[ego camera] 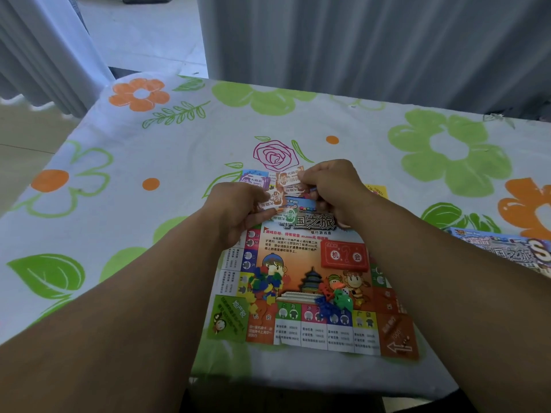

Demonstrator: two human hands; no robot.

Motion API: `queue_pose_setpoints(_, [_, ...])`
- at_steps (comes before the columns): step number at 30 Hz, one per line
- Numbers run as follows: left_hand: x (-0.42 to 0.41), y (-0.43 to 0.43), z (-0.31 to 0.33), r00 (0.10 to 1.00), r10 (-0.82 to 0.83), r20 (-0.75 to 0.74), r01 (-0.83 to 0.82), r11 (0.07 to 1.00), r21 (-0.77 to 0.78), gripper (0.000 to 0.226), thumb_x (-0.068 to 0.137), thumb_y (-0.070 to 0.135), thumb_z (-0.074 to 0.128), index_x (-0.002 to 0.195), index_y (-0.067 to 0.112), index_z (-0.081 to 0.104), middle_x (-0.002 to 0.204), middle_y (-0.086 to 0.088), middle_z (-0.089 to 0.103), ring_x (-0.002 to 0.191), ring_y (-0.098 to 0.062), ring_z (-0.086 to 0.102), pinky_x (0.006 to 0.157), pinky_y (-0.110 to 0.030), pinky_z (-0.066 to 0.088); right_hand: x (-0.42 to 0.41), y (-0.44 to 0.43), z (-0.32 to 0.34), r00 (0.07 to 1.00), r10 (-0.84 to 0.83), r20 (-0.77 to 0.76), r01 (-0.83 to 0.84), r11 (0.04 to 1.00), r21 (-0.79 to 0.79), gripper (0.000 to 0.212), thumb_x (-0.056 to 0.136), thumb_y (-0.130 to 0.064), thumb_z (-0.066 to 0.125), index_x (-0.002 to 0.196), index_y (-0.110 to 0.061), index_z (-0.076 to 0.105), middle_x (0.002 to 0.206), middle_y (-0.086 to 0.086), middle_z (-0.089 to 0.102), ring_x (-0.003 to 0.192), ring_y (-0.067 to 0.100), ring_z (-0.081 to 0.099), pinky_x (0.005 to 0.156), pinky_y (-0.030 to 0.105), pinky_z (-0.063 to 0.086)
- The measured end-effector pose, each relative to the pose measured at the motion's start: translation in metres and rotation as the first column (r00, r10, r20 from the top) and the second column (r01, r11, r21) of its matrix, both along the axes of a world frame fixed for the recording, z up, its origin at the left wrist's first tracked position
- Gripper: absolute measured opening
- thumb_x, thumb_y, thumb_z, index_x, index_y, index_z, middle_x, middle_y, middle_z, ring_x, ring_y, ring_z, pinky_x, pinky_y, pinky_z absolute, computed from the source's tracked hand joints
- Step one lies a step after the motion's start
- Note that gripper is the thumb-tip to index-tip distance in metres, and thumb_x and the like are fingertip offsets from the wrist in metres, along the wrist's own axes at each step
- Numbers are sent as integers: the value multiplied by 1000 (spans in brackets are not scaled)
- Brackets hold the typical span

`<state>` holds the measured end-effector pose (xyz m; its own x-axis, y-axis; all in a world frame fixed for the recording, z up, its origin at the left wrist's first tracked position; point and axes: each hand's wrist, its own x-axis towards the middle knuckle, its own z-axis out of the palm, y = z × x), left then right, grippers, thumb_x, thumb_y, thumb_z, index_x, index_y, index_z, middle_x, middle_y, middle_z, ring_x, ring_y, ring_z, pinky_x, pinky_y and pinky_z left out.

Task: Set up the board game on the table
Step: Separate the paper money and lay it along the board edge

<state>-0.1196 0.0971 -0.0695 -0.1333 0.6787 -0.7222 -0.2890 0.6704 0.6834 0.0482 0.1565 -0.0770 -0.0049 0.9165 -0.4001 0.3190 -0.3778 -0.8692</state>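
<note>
Head view: the table (155, 150) is covered by a white cloth printed with green and orange flowers and one pink rose outline. Behind its far edge hang grey curtains (357, 40). Pale floor (143, 31) shows past the far left corner.

The game board (313, 335), a printed paper sheet, lies flat at the near edge, about midway along it. On it rest:
- a red card deck (344, 254) toward its right side;
- a heap of coloured plastic pieces (265, 284) at its left side;
- a cluster of blue, green and orange tokens (331, 299) near its near edge, with a white die (344, 291) touching them.

The play money (287, 178) is fanned over the board's far edge, between both hands. The left grip (235, 207) is curled, thumb and fingers closed on several notes. The right grip (331, 189) is also curled, pinching notes at the fan's right end; how many it holds cannot be told, as motion blur obscures the fingertips.

A yellow note (377, 190) lies on the cloth just beyond the right wrist. The game box (507, 248) sits at the right edge of the table, partly out of frame.
</note>
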Motion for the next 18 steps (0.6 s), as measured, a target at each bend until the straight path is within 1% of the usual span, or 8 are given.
queue_pose_setpoints(4, [-1, 0, -2, 1000, -14, -27, 14, 1000, 5, 20, 90, 7, 72, 109, 1, 67, 107, -19, 72, 83, -34, 76, 66, -31, 62, 1, 1, -6, 993, 21, 119, -24, 999, 29, 18, 88, -8, 72, 89, 10, 69, 76, 19, 68, 48, 18, 51, 48, 26, 44])
queue_pose_setpoints(6, [-2, 0, -1, 999, -28, -34, 28, 1000, 2, 21, 89, 9, 73, 108, 3, 68, 106, -18, 72, 84, -34, 76, 66, -31, 62, 2, 3, -11, 978, 21, 209, -41, 995, 92, 20, 84, -11, 76, 86, 8, 70, 78, 21, 73, 58, 27, 64, 61, 37, 57])
queue_pose_setpoints(8, [-3, 0, 0, 998, -47, -40, 47, 999, 4, 22, 88, 11, 74, 108, 5, 69, 105, -18, 73, 82, -34, 76, 68, -33, 62, 1, 3, -11, 961, 2, 278, -44, 989, 143, 27, 81, -17, 79, 84, 8, 69, 78, 21, 72, 71, 33, 71, 71, 46, 61])
queue_pose_setpoints(10, [-3, 0, -1, 997, -63, -51, 63, 998, 10, 24, 87, 13, 76, 109, 6, 69, 104, -17, 74, 82, -34, 76, 73, -36, 63, -1, 0, -6, 972, 40, 233, -80, 983, 164, 34, 84, -26, 77, 84, 7, 68, 70, 15, 67, 59, 26, 65, 61, 37, 57])
queue_pose_setpoints(12, [-2, 0, -1, 997, -60, -53, 61, 998, 19, 27, 86, 15, 77, 109, 5, 68, 103, -18, 75, 82, -35, 76, 77, -38, 63, -5, -6, 3, 982, 157, 108, -171, 976, 138, 36, 89, -34, 74, 85, 2, 69, 69, 8, 62, 44, 14, 49, 48, 25, 43])
queue_pose_setpoints(13, [-2, 0, -1, 997, -57, -48, 58, 998, 23, 27, 86, 16, 77, 109, 5, 68, 102, -18, 75, 82, -35, 76, 78, -39, 63, -6, -9, 7, 973, 220, 70, -227, 966, 127, 34, 89, -35, 74, 84, -1, 70, 68, 5, 62, 42, 11, 45, 44, 22, 39])
queue_pose_setpoints(16, [-1, -1, 1, 999, -45, -28, 46, 998, 37, 27, 88, 18, 75, 109, 5, 68, 101, -18, 76, 82, -35, 76, 80, -39, 62, -8, -13, 9, 946, 316, 72, -323, 936, 139, 20, 89, -23, 76, 85, -4, 70, 51, -14, 60, 37, -3, 48, 40, 13, 37])
queue_pose_setpoints(18, [0, -1, 2, 999, -33, -5, 33, 999, 43, 25, 90, 17, 73, 109, 3, 66, 99, -18, 76, 80, -34, 76, 77, -36, 63, -9, -13, 8, 953, 297, 62, -302, 944, 131, 14, 89, -16, 74, 86, -4, 69, 53, -12, 61, 37, -2, 47, 39, 13, 37])
